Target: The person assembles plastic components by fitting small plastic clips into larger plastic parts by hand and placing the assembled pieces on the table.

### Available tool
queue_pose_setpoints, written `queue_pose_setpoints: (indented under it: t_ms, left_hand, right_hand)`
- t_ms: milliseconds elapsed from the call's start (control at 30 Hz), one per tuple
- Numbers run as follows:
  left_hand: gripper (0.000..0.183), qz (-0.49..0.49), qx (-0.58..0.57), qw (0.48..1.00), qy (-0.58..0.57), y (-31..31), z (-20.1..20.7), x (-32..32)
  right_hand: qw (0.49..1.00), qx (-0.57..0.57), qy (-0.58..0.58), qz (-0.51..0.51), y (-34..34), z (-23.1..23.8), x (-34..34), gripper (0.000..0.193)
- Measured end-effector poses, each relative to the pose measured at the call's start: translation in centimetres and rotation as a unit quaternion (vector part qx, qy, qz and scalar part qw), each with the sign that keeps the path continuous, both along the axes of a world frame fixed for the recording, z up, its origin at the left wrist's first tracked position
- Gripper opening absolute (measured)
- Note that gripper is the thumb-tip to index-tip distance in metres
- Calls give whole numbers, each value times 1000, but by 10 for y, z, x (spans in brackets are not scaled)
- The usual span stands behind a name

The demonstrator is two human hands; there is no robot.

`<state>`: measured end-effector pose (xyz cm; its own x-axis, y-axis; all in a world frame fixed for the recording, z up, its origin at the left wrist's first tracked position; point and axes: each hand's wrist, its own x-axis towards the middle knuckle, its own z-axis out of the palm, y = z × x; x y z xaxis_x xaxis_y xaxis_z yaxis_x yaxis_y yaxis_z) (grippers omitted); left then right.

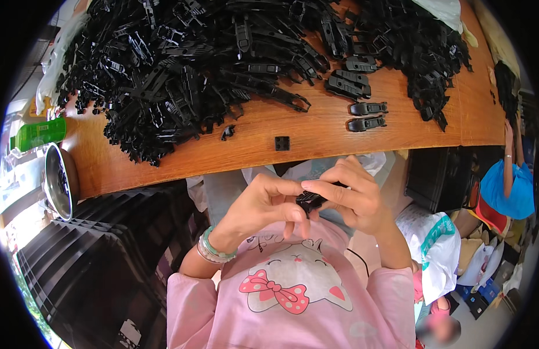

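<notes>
Just in front of the table edge, over my lap, my left hand [271, 203] and my right hand [355, 196] meet around a small black plastic part [311, 201]. Fingers and thumbs of both hands pinch it, and they hide much of its shape. On the wooden table [316, 134] beyond lie two black clip-like pieces [367, 124] side by side, with a few more black pieces [348, 84] stacked behind them. A small square black block [282, 143] sits near the front edge, and a tiny black bit [227, 132] lies left of it.
A large heap of black plastic parts [182, 75] covers the table's left and middle; another heap [423, 58] lies right. A green bottle [40, 134] and a metal bowl [59, 181] stand left. Black crates [89, 273] flank me. Another person in blue [507, 187] is at the right.
</notes>
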<state>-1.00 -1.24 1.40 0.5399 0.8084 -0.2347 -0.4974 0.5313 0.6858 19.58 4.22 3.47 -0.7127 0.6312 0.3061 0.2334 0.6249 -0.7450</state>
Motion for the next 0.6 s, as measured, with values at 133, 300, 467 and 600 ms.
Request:
queue_pose_setpoints:
  t_ms: [133, 300, 467, 600]
  left_hand:
    - [34, 4, 18, 992, 124, -6, 14, 9]
    - [31, 22, 73, 985, 156, -8, 13, 15]
    - [30, 44, 45, 987, 147, -10, 10, 21]
    - [29, 61, 102, 964, 237, -8, 8, 21]
  right_hand:
    - [999, 36, -29, 3, -5, -2, 5, 42]
    - [996, 54, -68, -9, -9, 2, 8, 42]
    - [994, 54, -92, -30, -14, 4, 10, 41]
    - [996, -66, -37, -51, -16, 3, 6, 39]
